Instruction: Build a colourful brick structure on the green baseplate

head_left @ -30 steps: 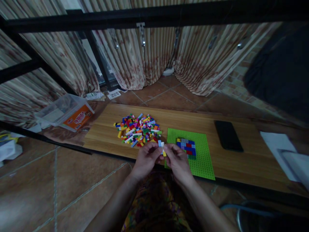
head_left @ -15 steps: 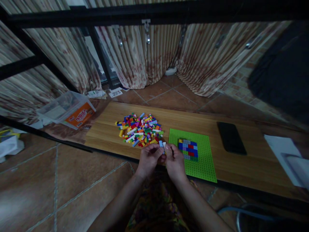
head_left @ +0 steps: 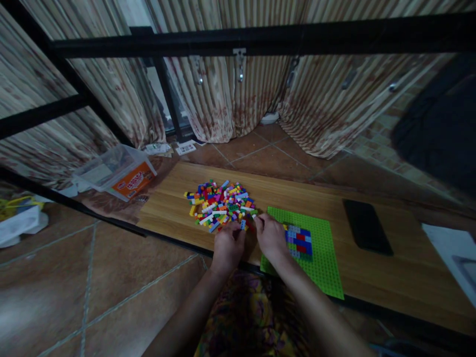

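My left hand point(head_left: 227, 244) is closed, pinching a light blue brick point(head_left: 243, 224) at the near edge of the pile of loose toy bricks point(head_left: 223, 203). My right hand point(head_left: 271, 237) is also closed, with a small white brick point(head_left: 255, 216) at its fingertips, beside the pile's right edge. Under and behind the right hand lies a green baseplate point(head_left: 323, 258). On it sits a flat block of blue, red and grey bricks point(head_left: 300, 241), its left part hidden by the hand.
A black phone-like slab point(head_left: 367, 226) lies on the wooden board point(head_left: 334, 198) to the right, and white paper point(head_left: 446, 243) lies beyond. A clear plastic bin point(head_left: 115, 171) with an orange label stands at the left. Curtains point(head_left: 230, 99) hang behind a black metal frame point(head_left: 260, 42).
My hands, together half a second ago, have moved apart. Each now holds its own brick, the light blue at left and the white at right. The camera view has shifted slightly.
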Action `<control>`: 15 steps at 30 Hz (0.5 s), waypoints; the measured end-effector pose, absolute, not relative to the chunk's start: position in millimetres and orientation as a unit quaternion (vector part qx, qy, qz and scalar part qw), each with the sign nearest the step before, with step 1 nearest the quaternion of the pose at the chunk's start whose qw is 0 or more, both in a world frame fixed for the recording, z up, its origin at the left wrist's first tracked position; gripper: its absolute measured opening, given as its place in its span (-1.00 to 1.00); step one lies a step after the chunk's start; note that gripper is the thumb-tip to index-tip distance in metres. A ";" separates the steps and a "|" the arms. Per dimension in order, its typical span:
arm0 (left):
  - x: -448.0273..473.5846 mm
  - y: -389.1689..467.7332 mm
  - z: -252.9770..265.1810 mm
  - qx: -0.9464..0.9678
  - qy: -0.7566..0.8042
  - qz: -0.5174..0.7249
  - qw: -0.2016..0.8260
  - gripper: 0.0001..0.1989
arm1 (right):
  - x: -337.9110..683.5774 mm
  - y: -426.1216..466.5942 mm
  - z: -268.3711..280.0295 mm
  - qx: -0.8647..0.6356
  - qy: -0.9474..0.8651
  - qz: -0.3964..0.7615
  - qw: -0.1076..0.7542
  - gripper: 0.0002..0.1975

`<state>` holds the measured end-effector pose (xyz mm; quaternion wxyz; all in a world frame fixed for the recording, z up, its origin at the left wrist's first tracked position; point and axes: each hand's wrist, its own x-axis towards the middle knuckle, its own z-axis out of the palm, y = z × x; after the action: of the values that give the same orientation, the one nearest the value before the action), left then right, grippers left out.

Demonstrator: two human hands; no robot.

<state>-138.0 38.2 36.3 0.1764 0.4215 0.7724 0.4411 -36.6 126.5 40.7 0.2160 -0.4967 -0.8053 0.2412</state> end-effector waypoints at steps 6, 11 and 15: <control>-141.0 47.0 31.3 0.436 0.787 0.419 0.121 -0.88 | -50.8 137.4 39.8 -0.448 -0.835 0.237 0.216 -0.72; -139.8 46.9 26.2 0.442 0.776 0.433 0.125 -0.81 | -46.1 138.9 39.2 -0.450 -0.814 0.267 0.252 -0.64; -138.7 41.2 24.4 0.445 0.764 0.450 0.127 -0.79 | -39.5 138.6 36.6 -0.450 -0.789 0.302 0.288 -0.59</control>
<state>-138.7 41.2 24.4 0.1267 0.4451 0.7635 0.4504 -39.5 138.6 36.6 0.2882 -0.4499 -0.7893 0.3025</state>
